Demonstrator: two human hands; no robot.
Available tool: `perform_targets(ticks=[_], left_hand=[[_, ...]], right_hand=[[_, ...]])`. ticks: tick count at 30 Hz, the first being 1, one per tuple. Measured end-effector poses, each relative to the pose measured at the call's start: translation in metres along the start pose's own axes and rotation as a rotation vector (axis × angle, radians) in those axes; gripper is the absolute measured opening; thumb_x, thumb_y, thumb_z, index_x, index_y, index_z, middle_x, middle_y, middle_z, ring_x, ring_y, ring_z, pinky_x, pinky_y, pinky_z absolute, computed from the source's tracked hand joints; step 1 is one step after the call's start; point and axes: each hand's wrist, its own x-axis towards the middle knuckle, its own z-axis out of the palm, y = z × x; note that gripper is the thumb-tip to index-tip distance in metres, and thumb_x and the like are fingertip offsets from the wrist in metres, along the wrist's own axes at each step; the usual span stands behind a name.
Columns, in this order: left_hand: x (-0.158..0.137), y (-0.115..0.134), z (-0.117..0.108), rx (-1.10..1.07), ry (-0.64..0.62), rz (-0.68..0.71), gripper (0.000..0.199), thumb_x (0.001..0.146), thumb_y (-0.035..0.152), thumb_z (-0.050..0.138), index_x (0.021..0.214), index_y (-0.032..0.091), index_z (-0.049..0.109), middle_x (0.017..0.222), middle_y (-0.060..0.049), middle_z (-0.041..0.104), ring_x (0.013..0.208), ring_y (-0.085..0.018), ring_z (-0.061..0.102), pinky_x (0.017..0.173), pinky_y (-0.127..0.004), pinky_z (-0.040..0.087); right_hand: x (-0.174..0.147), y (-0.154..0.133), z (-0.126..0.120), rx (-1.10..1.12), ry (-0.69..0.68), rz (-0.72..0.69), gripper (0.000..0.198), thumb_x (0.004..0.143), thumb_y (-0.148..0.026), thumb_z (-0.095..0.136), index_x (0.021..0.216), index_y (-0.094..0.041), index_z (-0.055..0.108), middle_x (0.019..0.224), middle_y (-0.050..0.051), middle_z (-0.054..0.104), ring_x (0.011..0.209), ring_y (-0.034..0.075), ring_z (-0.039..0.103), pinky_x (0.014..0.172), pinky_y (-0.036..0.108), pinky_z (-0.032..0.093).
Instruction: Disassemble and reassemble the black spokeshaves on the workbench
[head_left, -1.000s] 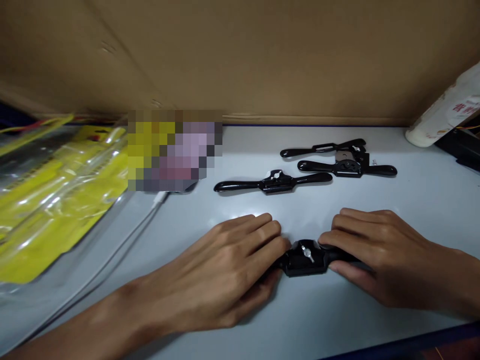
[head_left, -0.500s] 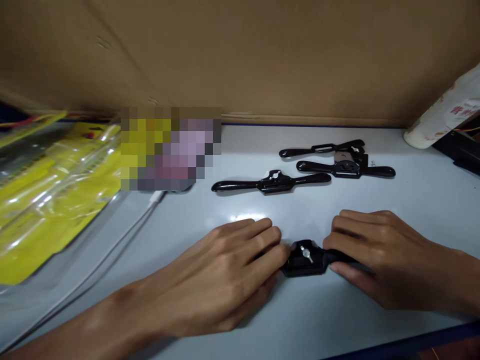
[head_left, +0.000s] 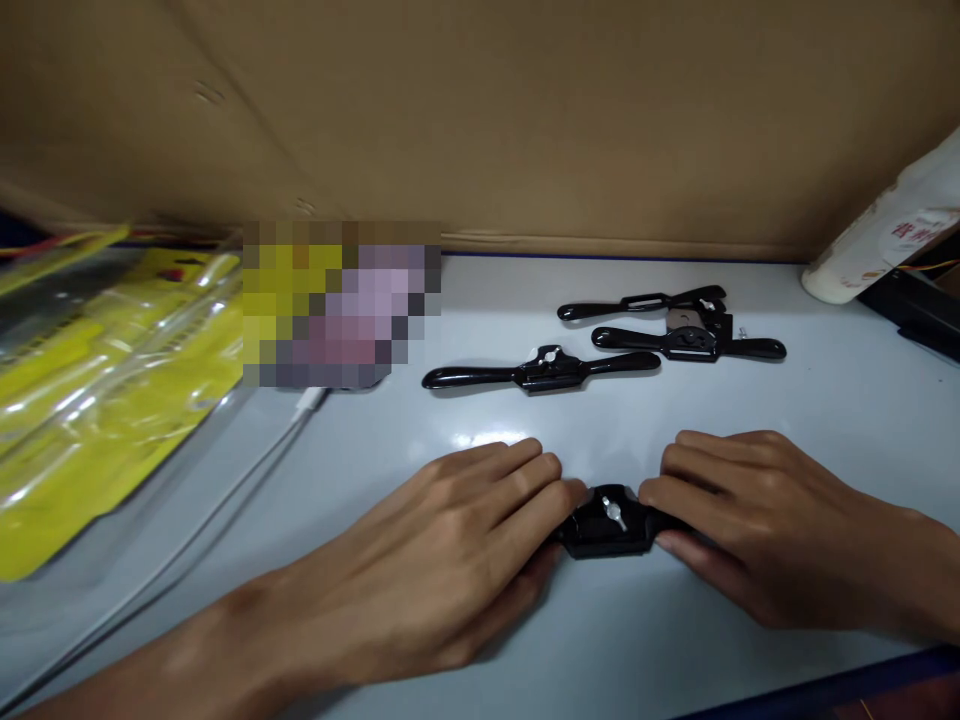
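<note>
A black spokeshave (head_left: 609,525) with a silver wing screw lies low over the table, held at both ends. My left hand (head_left: 465,545) is closed round its left handle, which the fingers hide. Round the right handle, my right hand (head_left: 739,525) is closed too, thumb underneath and forefinger close to the body. Beyond the hands rests another assembled spokeshave (head_left: 551,375). Behind it and to the right lie a spokeshave body (head_left: 690,343) and a further black one (head_left: 611,309), with a loose greyish blade or plate (head_left: 685,320) between them.
Yellow-backed clear plastic packages (head_left: 142,400) cover the left side. A white cable (head_left: 217,510) runs to a blurred-out device (head_left: 352,330). A white bottle (head_left: 877,230) leans at the right beside a black object (head_left: 915,310). Cardboard (head_left: 480,110) walls the back of the table (head_left: 360,470).
My right forefinger and thumb have shifted slightly left, closer to the spokeshave's body. The left hand stays nearly the same. The whole view has moved a little.
</note>
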Motion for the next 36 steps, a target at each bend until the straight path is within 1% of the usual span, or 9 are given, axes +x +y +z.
perform_targets(ticks=[2, 8, 12, 18, 25, 29, 36], left_hand=[[-0.0002, -0.0001, 0.0005, 0.003, -0.003, 0.001, 0.019, 0.096, 0.011, 0.046, 0.101, 0.016, 0.063, 0.088, -0.009, 0.068, 0.074, -0.021, 0.062, 0.065, -0.034, 0.056], [0.0002, 0.0001, 0.0, -0.003, -0.019, 0.009, 0.021, 0.098, 0.011, 0.044, 0.098, 0.014, 0.064, 0.088, -0.01, 0.068, 0.075, -0.023, 0.061, 0.065, -0.036, 0.056], [0.0016, -0.0002, -0.0009, 0.003, -0.021, 0.012, 0.022, 0.098, 0.011, 0.043, 0.095, 0.015, 0.065, 0.088, -0.009, 0.067, 0.074, -0.022, 0.061, 0.064, -0.035, 0.056], [-0.0002, -0.0001, -0.0002, -0.009, -0.028, 0.01, 0.019, 0.096, 0.011, 0.046, 0.099, 0.015, 0.064, 0.087, -0.008, 0.065, 0.075, -0.022, 0.059, 0.065, -0.036, 0.055], [-0.0001, -0.0005, -0.0003, -0.011, -0.04, 0.011, 0.02, 0.098, 0.011, 0.044, 0.1, 0.014, 0.064, 0.085, -0.008, 0.065, 0.075, -0.024, 0.06, 0.064, -0.038, 0.055], [0.0006, -0.0017, 0.0, -0.008, -0.037, 0.013, 0.022, 0.099, 0.012, 0.043, 0.099, 0.014, 0.064, 0.087, -0.009, 0.066, 0.075, -0.023, 0.06, 0.064, -0.037, 0.054], [-0.0006, -0.0005, -0.0006, 0.003, -0.045, 0.025, 0.021, 0.099, 0.012, 0.043, 0.1, 0.013, 0.064, 0.085, -0.008, 0.064, 0.074, -0.024, 0.058, 0.063, -0.038, 0.054]], right_hand=[[0.0003, -0.0012, -0.0006, -0.019, -0.01, 0.002, 0.015, 0.091, -0.012, 0.058, 0.1, -0.019, 0.069, 0.084, 0.003, 0.066, 0.074, 0.019, 0.057, 0.059, 0.032, 0.034], [0.001, -0.0008, -0.0014, -0.024, -0.016, -0.008, 0.013, 0.092, -0.013, 0.057, 0.097, -0.019, 0.068, 0.083, 0.003, 0.066, 0.073, 0.018, 0.057, 0.06, 0.032, 0.034], [0.001, 0.0002, -0.0002, -0.027, -0.01, -0.008, 0.014, 0.092, -0.013, 0.057, 0.098, -0.019, 0.068, 0.083, 0.004, 0.066, 0.072, 0.018, 0.057, 0.06, 0.031, 0.034], [0.0005, 0.0007, 0.0007, -0.016, 0.001, -0.013, 0.014, 0.093, -0.014, 0.056, 0.098, -0.019, 0.068, 0.083, 0.004, 0.066, 0.073, 0.018, 0.056, 0.06, 0.032, 0.033], [0.002, 0.0014, 0.0015, -0.016, -0.004, -0.013, 0.013, 0.092, -0.013, 0.058, 0.099, -0.019, 0.069, 0.084, 0.003, 0.066, 0.074, 0.018, 0.057, 0.059, 0.033, 0.033], [0.0011, 0.001, 0.0009, -0.013, -0.014, -0.01, 0.013, 0.092, -0.014, 0.059, 0.099, -0.019, 0.069, 0.084, 0.003, 0.066, 0.073, 0.018, 0.057, 0.06, 0.033, 0.034], [-0.0004, -0.0001, -0.0001, -0.023, 0.008, -0.013, 0.012, 0.091, -0.014, 0.061, 0.098, -0.018, 0.068, 0.084, 0.002, 0.066, 0.073, 0.018, 0.058, 0.06, 0.032, 0.035]])
